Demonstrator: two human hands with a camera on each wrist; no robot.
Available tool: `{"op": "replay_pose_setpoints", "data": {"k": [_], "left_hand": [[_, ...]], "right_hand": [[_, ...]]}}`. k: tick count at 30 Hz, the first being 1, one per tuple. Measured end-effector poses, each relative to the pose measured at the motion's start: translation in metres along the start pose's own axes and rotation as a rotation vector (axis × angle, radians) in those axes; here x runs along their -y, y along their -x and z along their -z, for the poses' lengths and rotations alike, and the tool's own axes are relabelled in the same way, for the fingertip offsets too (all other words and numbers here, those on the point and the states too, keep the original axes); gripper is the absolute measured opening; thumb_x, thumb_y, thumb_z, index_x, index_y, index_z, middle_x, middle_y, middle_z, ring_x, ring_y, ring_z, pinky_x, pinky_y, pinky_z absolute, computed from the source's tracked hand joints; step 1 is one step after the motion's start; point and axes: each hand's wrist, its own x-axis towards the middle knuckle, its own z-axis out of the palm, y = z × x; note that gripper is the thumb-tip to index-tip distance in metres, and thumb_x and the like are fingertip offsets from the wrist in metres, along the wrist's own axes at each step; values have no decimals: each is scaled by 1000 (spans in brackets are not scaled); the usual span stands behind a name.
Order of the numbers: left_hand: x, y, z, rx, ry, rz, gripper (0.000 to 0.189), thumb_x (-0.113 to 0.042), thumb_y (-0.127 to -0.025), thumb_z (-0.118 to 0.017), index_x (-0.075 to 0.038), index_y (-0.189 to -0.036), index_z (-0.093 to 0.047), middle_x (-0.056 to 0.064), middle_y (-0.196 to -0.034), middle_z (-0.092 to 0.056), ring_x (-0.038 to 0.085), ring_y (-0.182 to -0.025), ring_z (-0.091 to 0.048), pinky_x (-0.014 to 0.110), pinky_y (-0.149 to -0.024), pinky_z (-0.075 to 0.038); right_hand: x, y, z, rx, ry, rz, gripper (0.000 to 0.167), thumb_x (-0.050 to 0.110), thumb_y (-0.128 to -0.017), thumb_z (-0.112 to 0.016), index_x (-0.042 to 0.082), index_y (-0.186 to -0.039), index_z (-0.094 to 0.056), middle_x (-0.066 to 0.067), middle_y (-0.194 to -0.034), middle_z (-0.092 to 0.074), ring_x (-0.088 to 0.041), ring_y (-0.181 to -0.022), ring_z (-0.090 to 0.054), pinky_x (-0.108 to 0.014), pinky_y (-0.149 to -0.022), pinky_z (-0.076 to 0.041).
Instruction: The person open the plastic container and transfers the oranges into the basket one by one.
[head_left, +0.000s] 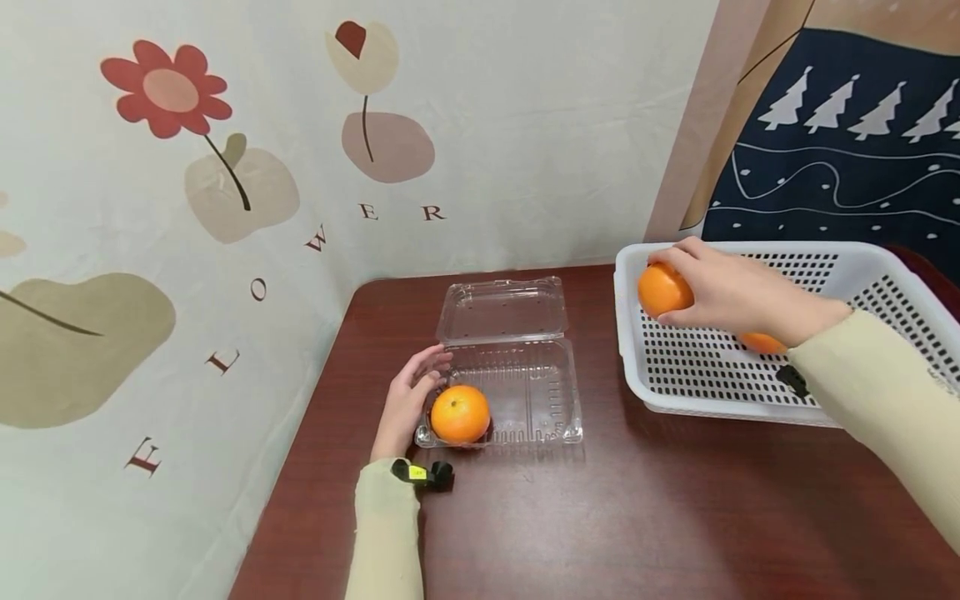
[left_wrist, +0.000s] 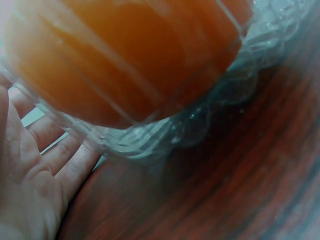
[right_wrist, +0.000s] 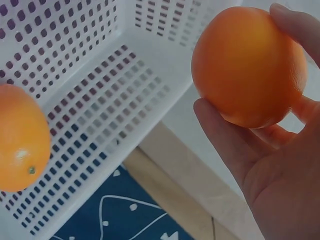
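The held orange (head_left: 665, 290) is up over the left end of a white basket (head_left: 712, 405), which stands toward the right of the counter's (head_left: 600, 517) far edge; the right hand (head_left: 720, 283) pinches it between thumb and fingers. A second orange (head_left: 762, 342) lies in the basket. Nearer the counter's far left corner, an open clear box (head_left: 525, 392) carries a third orange (head_left: 460, 414). The left hand (head_left: 408, 396), fingers slightly spread, is at the box's left wall.

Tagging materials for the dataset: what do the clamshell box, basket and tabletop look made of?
Clamshell box: thin, clear, glossy plastic, likely; the tabletop shows through it.
Basket: probably moulded white plastic, satin finish; regular holes pierce it.
Tabletop: reddish-brown wood look, slight sheen; grain streaks show, but laminate is possible.
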Motion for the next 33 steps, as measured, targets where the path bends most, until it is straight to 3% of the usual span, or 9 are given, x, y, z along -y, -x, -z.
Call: {"op": "replay_pose_setpoints", "data": {"k": [12, 22, 33], "left_hand": [[-1, 2, 3, -10, -1, 20, 38, -6, -92, -44, -13, -129, -46, 11, -123, -52, 27, -111, -48, 34, -92, -41], [2, 1, 3, 0, 30, 0, 37, -5, -92, -44, -11, -129, -45, 13, -124, -51, 29, -112, -48, 40, -93, -40], [4, 1, 1, 0, 24, 6, 38, -7, -92, -45, -12, -129, -46, 11, -124, -52, 27, -112, -48, 32, -91, -43]], "right_hand": [[-17, -6, -5, 32, 9, -16, 73, 49, -69, -69, 18, -128, -41, -7, -116, -41, -24, -86, -50, -42, -69, -47], [-29, -16, -11, 53, -1, -53, 71, 49, -72, -67, 17, -129, -41, -9, -116, -42, -26, -86, -49, -43, -68, -45], [-41, -16, -18, 84, -46, -91, 79, 55, -71, -65, 14, -133, -37, -12, -122, -39, -30, -94, -47, -52, -75, -42]]}}
